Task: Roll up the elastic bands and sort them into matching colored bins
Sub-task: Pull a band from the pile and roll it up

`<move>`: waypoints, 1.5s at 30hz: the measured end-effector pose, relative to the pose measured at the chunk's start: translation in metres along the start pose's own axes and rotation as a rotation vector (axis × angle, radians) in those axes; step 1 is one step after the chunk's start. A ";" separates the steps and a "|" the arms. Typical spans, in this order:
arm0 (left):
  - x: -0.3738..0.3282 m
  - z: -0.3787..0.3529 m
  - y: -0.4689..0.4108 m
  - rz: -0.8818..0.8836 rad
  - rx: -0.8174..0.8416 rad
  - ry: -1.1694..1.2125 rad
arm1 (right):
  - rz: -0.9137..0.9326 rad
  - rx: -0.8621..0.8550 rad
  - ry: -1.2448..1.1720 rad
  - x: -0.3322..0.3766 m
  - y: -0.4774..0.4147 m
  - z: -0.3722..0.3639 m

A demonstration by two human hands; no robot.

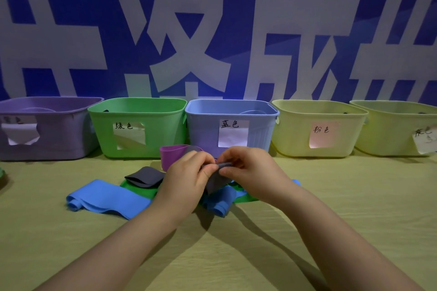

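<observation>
Only the head view here. Both hands meet mid-desk over a pile of bands. The left hand (186, 172) and right hand (250, 170) share a grey band (216, 182). The left fingers (209, 169) are curled and pinch its top edge, and the right fingers (228, 172) pinch a small rolled bit of the same band. The rest hangs down between the hands, just above the pile. How tight the roll is, I can't tell, since the fingers cover most of it.

A flat dark grey piece (144, 177) lies left of the left hand on the green band (139, 191). The hand blocks the join, so I can't say whether it belongs to the held band. The blue band (106, 198) stretches off to the left, and more blue shows under the wrists, though it's unclear if that's one band. A purple band (172, 155) stands up in a loop behind the left hand, partly hidden.

The bins stand in a row at the back of the desk (343, 208): purple bin (59, 142), green bin (165, 134), blue bin (203, 134), yellow bin (290, 134) and a second yellow one (387, 130) cut off by the right edge. Each has a handwritten label. The purple bin's label is curled and unreadable, and the far right one is blurry. From this angle the insides are mostly out of sight. A green sliver (2, 172) is cropped at the left edge, and I can't tell what it is.
</observation>
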State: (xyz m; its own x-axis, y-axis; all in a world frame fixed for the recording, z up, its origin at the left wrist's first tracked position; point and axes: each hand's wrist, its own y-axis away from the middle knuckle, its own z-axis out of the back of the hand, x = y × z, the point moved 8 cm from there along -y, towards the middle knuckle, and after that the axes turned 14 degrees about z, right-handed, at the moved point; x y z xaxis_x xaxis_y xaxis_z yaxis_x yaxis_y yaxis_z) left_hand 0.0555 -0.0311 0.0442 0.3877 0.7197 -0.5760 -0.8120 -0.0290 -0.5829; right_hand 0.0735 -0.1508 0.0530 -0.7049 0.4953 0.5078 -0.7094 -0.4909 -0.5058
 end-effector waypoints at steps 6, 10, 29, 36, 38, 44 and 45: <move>0.001 -0.001 0.000 0.009 0.040 0.044 | -0.009 0.011 -0.007 0.000 0.000 0.003; 0.000 0.000 0.000 0.011 0.025 0.035 | 0.011 0.002 0.030 0.002 0.000 0.005; -0.010 0.009 0.003 -0.078 -0.053 0.010 | -0.051 -0.033 -0.266 -0.006 0.000 0.000; -0.013 0.004 0.003 -0.198 -0.078 -0.146 | -0.032 -0.006 -0.162 -0.004 0.000 -0.001; -0.010 0.004 0.002 -0.184 -0.071 -0.136 | -0.033 0.018 -0.185 -0.004 0.000 -0.002; 0.001 -0.005 -0.003 -0.027 0.089 0.040 | -0.015 0.062 -0.064 -0.004 0.001 0.000; 0.003 -0.006 -0.003 0.009 0.106 0.068 | 0.000 0.061 -0.011 -0.001 0.001 0.001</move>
State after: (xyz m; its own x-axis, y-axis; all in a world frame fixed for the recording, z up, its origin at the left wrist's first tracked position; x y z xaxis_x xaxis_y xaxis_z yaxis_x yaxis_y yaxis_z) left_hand 0.0623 -0.0330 0.0406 0.4056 0.6708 -0.6209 -0.8560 0.0405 -0.5154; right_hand 0.0735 -0.1531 0.0526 -0.7045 0.4874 0.5159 -0.7080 -0.5337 -0.4626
